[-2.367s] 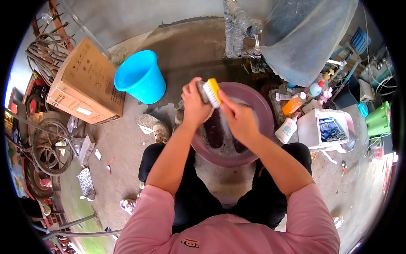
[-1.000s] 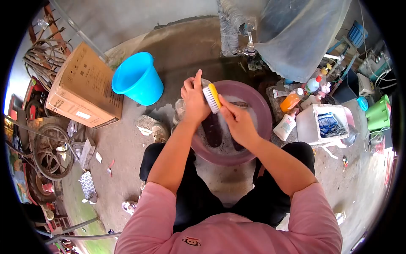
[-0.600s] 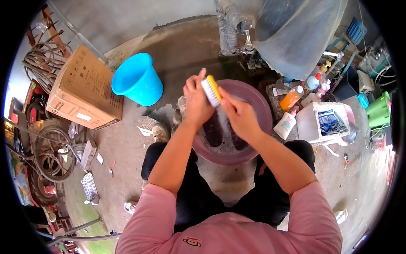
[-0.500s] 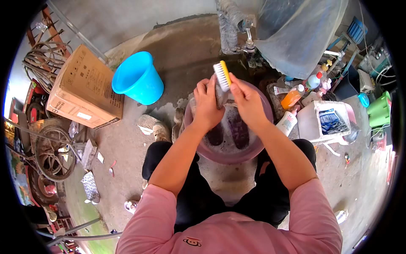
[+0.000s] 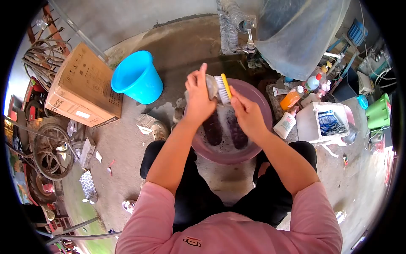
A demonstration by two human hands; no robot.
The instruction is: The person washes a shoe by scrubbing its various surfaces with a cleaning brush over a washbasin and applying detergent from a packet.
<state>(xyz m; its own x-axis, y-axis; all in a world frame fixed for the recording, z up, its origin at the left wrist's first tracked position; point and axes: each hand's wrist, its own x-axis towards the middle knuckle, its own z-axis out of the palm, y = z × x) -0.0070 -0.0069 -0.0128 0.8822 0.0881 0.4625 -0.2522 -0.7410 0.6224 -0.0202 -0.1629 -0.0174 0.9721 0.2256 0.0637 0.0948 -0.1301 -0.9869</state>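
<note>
My left hand is closed round a greyish shoe, partly hidden by the fingers, over the left part of a purple basin. In my right hand is a yellow brush, its white bristles turned left and touching or very near the shoe. Below the hands, sudsy water in the basin holds two dark shoe-shaped pieces, a left one and a right one.
A blue bucket and a cardboard box stand left. Light shoes lie beside my left knee. To the right are an orange bottle, a white bottle and a white container. A tap is beyond the basin.
Both hands went up and right, then my left hand came back left with the shoe. The brush has come down a little and its bristles still face left.
</note>
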